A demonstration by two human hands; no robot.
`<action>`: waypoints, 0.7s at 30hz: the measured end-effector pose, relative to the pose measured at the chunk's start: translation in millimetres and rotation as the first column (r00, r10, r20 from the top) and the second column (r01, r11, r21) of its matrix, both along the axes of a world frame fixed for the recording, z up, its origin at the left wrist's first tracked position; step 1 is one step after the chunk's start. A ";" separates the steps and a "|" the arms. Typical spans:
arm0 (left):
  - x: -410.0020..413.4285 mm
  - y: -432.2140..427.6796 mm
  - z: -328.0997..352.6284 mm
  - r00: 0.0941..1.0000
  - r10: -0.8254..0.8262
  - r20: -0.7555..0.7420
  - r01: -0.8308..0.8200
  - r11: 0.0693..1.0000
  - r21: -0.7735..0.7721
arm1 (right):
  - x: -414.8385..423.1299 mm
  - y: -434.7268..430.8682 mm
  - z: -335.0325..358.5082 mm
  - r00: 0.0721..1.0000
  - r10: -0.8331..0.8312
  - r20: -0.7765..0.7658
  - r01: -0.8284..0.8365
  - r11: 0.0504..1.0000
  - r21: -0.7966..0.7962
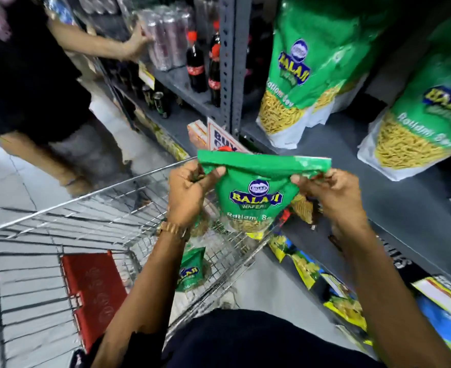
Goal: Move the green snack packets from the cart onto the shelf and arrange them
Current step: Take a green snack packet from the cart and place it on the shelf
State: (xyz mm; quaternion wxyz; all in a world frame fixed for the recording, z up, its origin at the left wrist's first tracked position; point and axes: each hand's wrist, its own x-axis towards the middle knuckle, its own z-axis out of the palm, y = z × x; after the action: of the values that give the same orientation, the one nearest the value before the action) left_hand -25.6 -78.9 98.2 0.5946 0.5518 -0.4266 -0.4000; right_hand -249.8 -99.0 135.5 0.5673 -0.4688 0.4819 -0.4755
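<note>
A green snack packet hangs upright above the wire cart, in front of the grey shelf. My left hand pinches its top left corner and my right hand pinches its top right corner. Another green packet lies down inside the cart. Two green packets stand on the shelf, one at the back and one at the right.
Another person stands at the left, with a hand on wrapped cans. Cola bottles stand behind a grey upright post. Yellow packets fill the lower shelf. A red flap sits on the cart seat.
</note>
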 end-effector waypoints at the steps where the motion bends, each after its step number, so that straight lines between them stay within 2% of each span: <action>1: -9.3 -6.9 12.3 1.000 0.017 0.012 -0.017 0.998 -0.056 | -7.5 -0.6 7.7 0.999 -0.050 -0.020 0.049 0.997 -0.056; 6: -63.4 -43.8 59.7 0.999 -0.033 -0.012 0.029 0.968 -0.251 | -44.2 -1.9 47.2 0.956 -0.293 0.010 0.285 0.921 -0.264; 10: -108.2 -72.2 85.3 0.994 -0.093 0.060 0.108 0.931 -0.349 | -76.2 -3.5 70.6 0.895 -0.445 0.017 0.419 0.830 -0.368; 15: -157.4 -120.7 80.1 0.978 -0.162 0.131 0.193 0.941 -0.278 | -120.9 -16.9 72.7 0.817 -0.577 -0.017 0.528 0.758 -0.382; 21: -204.1 -144.5 84.3 0.953 -0.294 0.075 0.303 0.932 -0.198 | -149.0 -34.7 74.1 0.722 -0.689 -0.056 0.640 0.697 -0.324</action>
State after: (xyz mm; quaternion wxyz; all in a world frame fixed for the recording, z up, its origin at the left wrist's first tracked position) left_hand -229.7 -223.4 182.5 0.5717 0.4244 -0.5576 -0.4267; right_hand -398.8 -133.8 209.6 0.2394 -0.3774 0.5933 -0.6695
